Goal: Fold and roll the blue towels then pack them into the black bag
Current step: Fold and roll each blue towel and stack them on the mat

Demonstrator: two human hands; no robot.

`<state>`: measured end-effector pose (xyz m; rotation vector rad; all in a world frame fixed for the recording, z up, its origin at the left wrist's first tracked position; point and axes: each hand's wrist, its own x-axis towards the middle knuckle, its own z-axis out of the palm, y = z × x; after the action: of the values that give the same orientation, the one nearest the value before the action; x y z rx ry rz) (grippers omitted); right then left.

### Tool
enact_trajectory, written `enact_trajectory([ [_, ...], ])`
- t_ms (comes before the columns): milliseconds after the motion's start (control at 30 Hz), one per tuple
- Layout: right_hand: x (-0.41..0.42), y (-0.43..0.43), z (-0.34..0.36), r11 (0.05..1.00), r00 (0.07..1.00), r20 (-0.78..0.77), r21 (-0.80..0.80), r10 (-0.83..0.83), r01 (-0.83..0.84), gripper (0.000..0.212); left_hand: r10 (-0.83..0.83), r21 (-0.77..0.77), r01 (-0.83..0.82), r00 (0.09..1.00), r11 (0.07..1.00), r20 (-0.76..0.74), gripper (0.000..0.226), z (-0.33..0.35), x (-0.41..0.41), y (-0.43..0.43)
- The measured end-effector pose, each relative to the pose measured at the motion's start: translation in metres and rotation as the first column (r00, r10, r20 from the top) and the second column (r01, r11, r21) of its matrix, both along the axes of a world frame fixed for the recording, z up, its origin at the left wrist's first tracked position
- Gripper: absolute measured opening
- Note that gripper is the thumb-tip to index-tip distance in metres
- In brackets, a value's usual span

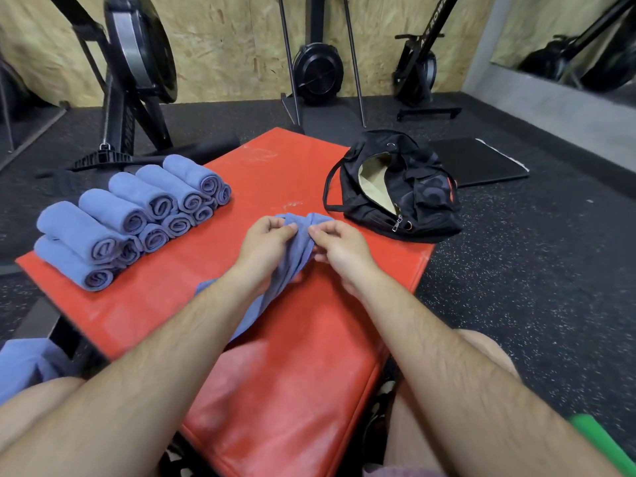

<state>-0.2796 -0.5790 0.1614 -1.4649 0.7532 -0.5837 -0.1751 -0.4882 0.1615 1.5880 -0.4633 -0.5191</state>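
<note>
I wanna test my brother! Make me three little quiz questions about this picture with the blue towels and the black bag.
1. True or false: the black fabric bag is zipped shut.
2. Pick one: the stack of rolled blue cloth towels lies A) on the dark floor, B) on the red padded mat, C) inside the bag.
3. Fill the gap: the loose blue cloth towel that the person holds is not yet ____.

Key: 1 false, it gapes open and shows a pale lining. 2 B. 3 rolled.
</note>
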Motion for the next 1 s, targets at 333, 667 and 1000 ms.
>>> enact_trajectory([
  [333, -0.028, -0.042, 0.066, 0.97, 0.981, -0.129, -0.211, -0.147, 0.117, 0.026, 0.178, -0.035, -0.175, 0.98, 0.984, 0.089, 0.023, 0.076, 0.057, 0.066],
  [667, -0.015, -0.038, 0.147, 0.979, 0.998, 0.062, -0.201, -0.008, 0.021, 0.019, 0.255, -0.091, -0.241, 0.946, 0.966, 0.201, 0.021, 0.141, 0.108, 0.122],
  [1000, -0.034, -0.013, 0.212, 0.976, 0.949, 0.23, -0.08, 0.217, -0.204, 0.05, 0.188, -0.299, -0.179, 0.982, 0.937, 0.0, 0.029, 0.201, 0.102, 0.167],
])
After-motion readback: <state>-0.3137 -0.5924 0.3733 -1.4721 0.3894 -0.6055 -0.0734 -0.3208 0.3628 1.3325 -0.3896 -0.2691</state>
